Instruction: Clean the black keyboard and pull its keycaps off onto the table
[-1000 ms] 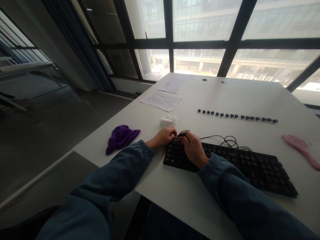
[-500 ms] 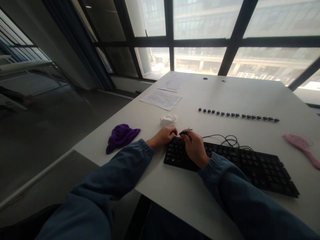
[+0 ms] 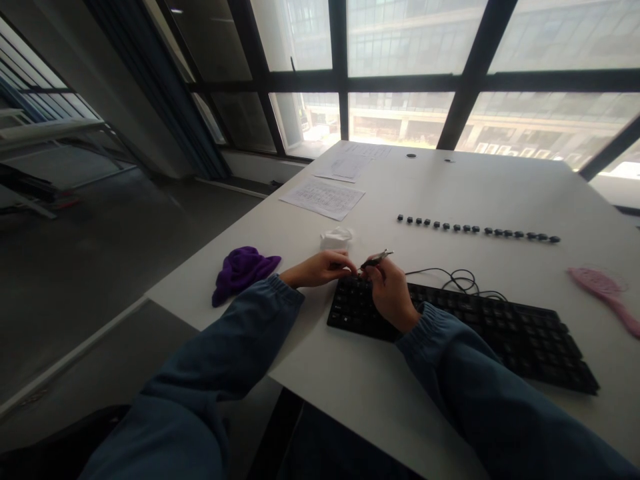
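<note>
A black keyboard (image 3: pixel 480 327) lies at an angle along the near side of the white table. My right hand (image 3: pixel 393 293) is over its left part, closed on a small dark tool with a shiny, forked-looking end (image 3: pixel 381 257); its exact kind is unclear. My left hand (image 3: pixel 327 268) reaches to the keyboard's upper left corner, its fingertips drawn together close to the tool's lower end. Whatever lies between those fingertips is too small to make out. Beyond the keyboard, several black keycaps (image 3: pixel 465 229) stand in a long row.
A purple cloth (image 3: pixel 245 272) lies left of my left hand. Crumpled white tissue (image 3: pixel 336 238) sits just beyond it, with printed papers (image 3: pixel 325 198) farther back. The keyboard's cable (image 3: pixel 463 280) loops behind it. A pink hairbrush (image 3: pixel 603 293) rests at the right.
My left hand has shifted slightly, with its fingers stretched farther toward the tool. The tool in my right hand has tilted, its shiny end now higher and farther right.
</note>
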Tool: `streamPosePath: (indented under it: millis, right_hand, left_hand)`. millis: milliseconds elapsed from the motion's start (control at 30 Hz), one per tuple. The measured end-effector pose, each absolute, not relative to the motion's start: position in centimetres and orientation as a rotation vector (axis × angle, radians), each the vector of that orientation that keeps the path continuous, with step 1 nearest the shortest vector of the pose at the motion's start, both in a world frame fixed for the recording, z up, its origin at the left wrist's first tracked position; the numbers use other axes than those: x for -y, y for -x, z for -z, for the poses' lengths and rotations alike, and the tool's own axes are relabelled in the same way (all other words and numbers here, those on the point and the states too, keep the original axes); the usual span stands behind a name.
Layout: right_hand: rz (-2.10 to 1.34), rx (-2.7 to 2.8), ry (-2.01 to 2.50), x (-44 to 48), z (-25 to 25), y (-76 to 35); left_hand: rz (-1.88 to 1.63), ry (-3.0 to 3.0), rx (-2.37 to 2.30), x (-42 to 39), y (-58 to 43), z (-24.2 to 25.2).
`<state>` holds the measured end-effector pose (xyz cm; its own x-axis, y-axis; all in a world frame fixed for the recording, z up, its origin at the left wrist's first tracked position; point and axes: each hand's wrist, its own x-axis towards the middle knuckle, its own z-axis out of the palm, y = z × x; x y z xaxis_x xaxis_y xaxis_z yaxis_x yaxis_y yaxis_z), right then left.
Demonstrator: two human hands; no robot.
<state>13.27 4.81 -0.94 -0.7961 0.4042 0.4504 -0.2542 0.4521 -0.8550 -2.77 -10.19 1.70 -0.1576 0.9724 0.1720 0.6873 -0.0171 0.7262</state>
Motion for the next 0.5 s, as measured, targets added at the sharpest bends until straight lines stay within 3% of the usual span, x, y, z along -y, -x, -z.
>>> streamPosePath:
  millis: [233, 500]
  right_hand:
    - [-1.357, 2.183, 0.010, -4.86, 0.98, -13.06]
    - [-1.277, 2.297, -0.126, -4.47, 0.38, -13.31]
  left_hand:
    - [-1.095, -1.892, -1.887, 10.35, 2.55, -1.37]
    - [-0.980, -1.834, -1.891, 10.47, 2.89, -1.18]
